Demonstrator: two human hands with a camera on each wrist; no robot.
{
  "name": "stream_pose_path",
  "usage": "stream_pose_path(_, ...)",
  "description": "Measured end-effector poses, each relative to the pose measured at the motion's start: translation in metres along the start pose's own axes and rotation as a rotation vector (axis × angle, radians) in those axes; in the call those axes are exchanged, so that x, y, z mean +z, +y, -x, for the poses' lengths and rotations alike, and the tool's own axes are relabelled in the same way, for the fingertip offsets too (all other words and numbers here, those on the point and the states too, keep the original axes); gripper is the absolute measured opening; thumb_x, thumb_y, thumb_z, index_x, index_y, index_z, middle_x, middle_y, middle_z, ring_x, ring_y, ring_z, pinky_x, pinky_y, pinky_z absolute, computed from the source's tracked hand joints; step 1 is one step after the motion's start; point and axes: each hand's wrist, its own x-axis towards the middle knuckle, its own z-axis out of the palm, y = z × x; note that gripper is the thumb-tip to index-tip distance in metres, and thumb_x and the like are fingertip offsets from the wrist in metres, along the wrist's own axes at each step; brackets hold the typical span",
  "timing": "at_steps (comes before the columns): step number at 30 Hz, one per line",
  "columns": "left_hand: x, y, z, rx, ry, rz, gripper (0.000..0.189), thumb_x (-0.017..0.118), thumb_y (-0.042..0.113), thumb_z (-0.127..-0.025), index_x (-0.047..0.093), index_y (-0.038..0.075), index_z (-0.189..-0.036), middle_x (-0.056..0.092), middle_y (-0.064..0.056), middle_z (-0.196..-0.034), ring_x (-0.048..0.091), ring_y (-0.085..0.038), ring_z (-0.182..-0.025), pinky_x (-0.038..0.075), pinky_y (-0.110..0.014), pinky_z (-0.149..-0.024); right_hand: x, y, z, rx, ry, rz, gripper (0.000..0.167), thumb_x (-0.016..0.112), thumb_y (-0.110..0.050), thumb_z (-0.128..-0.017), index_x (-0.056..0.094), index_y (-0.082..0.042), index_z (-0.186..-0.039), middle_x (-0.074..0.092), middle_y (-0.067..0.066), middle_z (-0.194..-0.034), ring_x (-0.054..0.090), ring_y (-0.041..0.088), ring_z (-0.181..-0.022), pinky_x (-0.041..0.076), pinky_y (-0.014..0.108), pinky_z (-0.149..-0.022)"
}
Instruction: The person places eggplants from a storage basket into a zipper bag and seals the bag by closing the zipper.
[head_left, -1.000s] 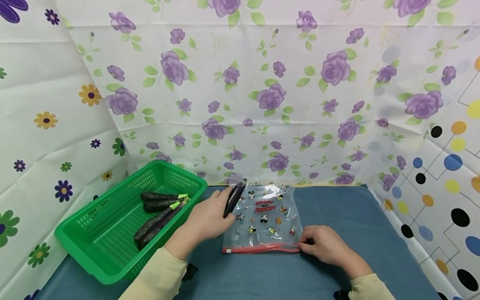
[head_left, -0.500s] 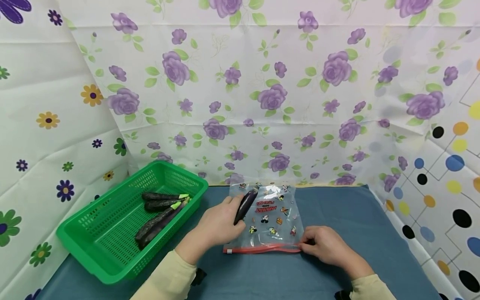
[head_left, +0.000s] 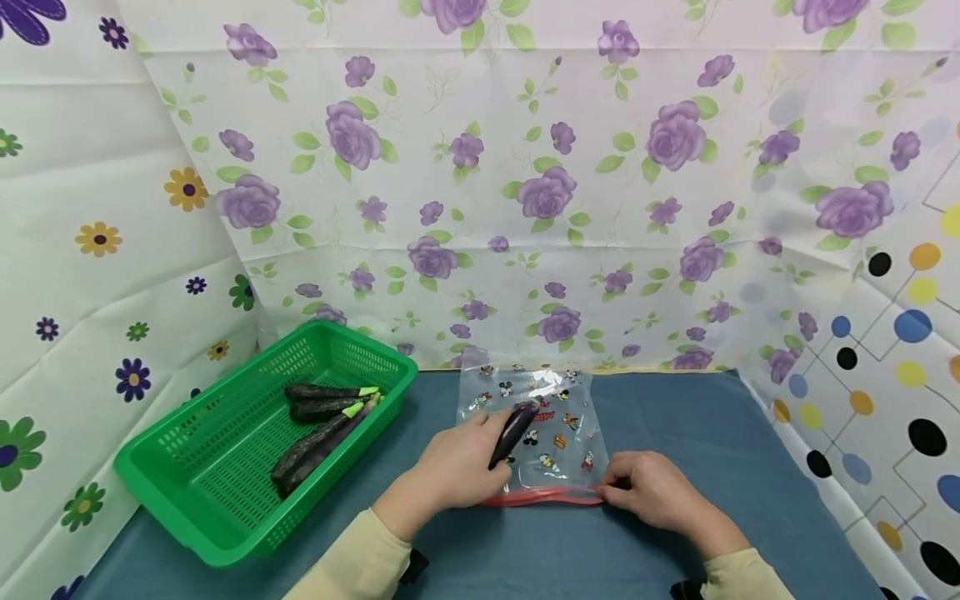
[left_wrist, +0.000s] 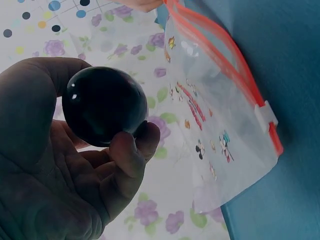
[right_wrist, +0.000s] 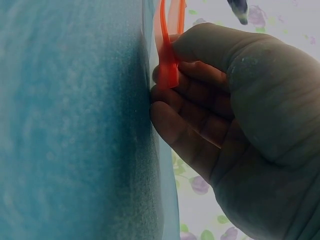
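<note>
My left hand [head_left: 463, 462] grips a dark, glossy eggplant [head_left: 513, 433] above the left part of a clear zip bag [head_left: 573, 454]. Seen end-on in the left wrist view, the eggplant [left_wrist: 105, 107] has fingers and thumb curled around it. The bag lies on the table and bears cartoon figures. Its red zip edge [left_wrist: 220, 57] faces me, and the two strips stand slightly apart, with a white slider [left_wrist: 266, 118] at one end. At the right end of that edge, my right hand [head_left: 651, 490] pinches the red strip [right_wrist: 169, 72] between thumb and fingers.
To the left stands a green plastic basket [head_left: 210, 475] with several dark eggplants [head_left: 315, 450] lying in its right part. A blue cloth [head_left: 667, 417] covers the table. Floral sheeting [head_left: 450, 208] rises behind, with patterned sheets on both sides.
My left hand has moved right and slightly nearer with the eggplant, from the bag's left edge to over the bag. The right hand stays at the bag's corner.
</note>
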Motion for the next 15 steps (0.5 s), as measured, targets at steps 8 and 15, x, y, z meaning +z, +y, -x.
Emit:
stream_pose_path(8, 0.011, 0.003, -0.001, 0.021, -0.041, 0.006, 0.075, 0.067, 0.027, -0.099, 0.046, 0.015, -0.170, 0.065, -0.012, -0.144, 0.064, -0.019, -0.094, 0.053, -0.041, -0.070, 0.000, 0.000, 0.001, -0.025, 0.019, -0.012, 0.016, 0.085, -0.025, -0.102, 0.083, -0.036, -0.090, 0.067, -0.026, -0.088, 0.063, -0.004, -0.076, 0.054, 0.029, -0.068)
stream_pose_path(15, 0.018, 0.007, 0.001, 0.070, -0.058, 0.000, 0.073, 0.068, 0.028, -0.100, 0.048, 0.016, -0.169, 0.066, -0.010, -0.141, 0.063, -0.016, -0.093, 0.054, -0.040, -0.072, 0.001, 0.001, 0.001, -0.022, 0.014, -0.009, 0.015, 0.084, -0.026, -0.102, 0.083, -0.036, -0.091, 0.067, -0.026, -0.088, 0.064, -0.004, -0.077, 0.055, 0.030, -0.069)
